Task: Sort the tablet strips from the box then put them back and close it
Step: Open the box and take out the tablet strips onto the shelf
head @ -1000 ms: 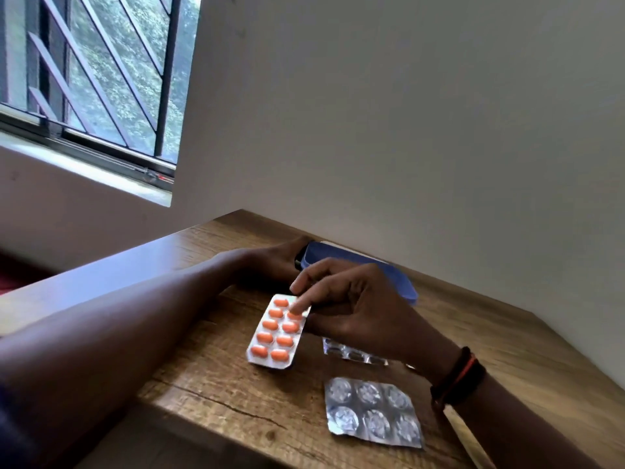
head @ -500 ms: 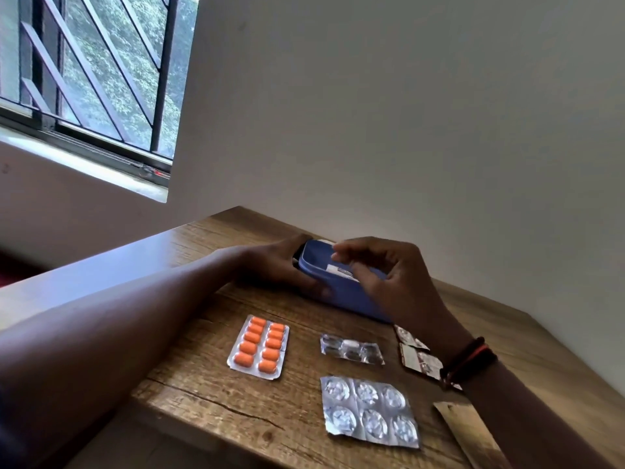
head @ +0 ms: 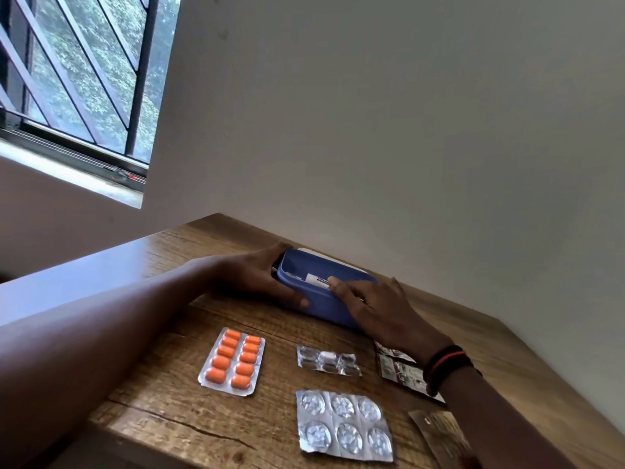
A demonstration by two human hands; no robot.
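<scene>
Blue box beside wall; left hand, right hand at rim

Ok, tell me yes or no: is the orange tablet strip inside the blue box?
No, the orange tablet strip lies flat on the wooden table in front of the blue box, apart from it.

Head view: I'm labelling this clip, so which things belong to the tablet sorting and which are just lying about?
Job: blue box, gripped by left hand, right hand reaching in; orange strip; clear strip; silver strip; printed foil strips.
Just there: wooden table; window; wristbands.
</scene>
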